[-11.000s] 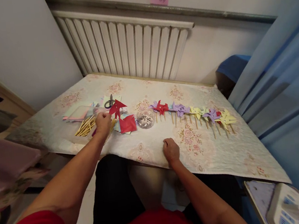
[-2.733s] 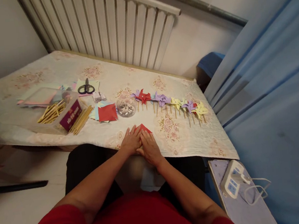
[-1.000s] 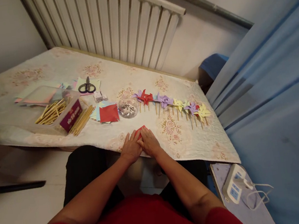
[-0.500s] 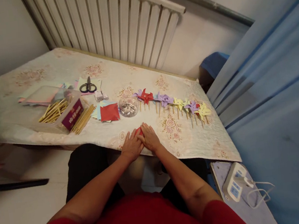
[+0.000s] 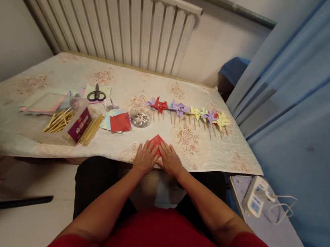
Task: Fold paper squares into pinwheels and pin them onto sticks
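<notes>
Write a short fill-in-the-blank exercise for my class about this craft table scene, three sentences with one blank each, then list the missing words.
1. Both hands, the left hand and the right hand, press on a folded sheet of ____ paper at the near edge of the table.
2. The scissors have ____ handles.
3. The finished pinwheels lie in a row to the ____ of the clear bowl.

Missing words: red; black; right

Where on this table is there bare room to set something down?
Bare cloth lies between the scissors and the radiator, and right of the pinwheel row toward the table corner. It is crowded from the stick box across to the pinwheels.
</notes>
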Demonstrator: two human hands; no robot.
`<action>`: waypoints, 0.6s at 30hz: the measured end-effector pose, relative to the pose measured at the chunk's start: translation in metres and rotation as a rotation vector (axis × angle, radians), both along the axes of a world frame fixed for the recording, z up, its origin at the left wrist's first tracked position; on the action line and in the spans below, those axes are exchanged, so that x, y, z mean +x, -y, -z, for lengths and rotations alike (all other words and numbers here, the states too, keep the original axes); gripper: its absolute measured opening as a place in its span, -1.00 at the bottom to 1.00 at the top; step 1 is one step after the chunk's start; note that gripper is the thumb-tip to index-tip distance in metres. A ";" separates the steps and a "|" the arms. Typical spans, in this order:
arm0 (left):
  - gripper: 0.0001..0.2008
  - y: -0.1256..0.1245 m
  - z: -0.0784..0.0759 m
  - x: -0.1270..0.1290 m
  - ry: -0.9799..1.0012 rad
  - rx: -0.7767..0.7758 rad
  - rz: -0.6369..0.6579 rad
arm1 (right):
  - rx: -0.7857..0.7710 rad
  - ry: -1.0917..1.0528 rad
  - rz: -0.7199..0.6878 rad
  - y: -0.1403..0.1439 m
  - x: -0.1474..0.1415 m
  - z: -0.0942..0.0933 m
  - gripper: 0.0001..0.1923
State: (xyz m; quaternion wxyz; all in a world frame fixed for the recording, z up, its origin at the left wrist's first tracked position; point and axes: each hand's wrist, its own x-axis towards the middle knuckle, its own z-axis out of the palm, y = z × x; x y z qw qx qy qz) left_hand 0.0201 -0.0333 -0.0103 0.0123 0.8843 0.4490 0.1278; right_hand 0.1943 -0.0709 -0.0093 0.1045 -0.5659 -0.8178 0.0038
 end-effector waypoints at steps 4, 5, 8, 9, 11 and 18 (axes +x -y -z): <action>-0.48 0.000 0.002 0.000 -0.003 0.022 0.000 | 0.009 0.039 0.020 0.010 0.004 0.005 -0.19; -0.47 0.001 0.002 0.000 -0.004 0.024 -0.002 | 0.014 0.040 0.024 0.012 0.005 0.006 -0.19; -0.45 0.003 0.002 -0.004 0.015 0.022 -0.012 | 0.028 0.032 0.029 0.018 0.007 0.009 -0.21; -0.44 0.004 0.003 -0.006 0.025 0.019 -0.015 | 0.031 0.027 0.031 0.020 0.008 0.010 -0.22; -0.42 0.006 0.004 -0.010 0.041 0.013 -0.022 | 0.033 0.019 0.039 0.023 0.009 0.012 -0.22; -0.41 0.012 0.009 -0.028 0.036 0.014 -0.056 | 0.048 0.002 0.069 0.037 0.011 0.017 -0.23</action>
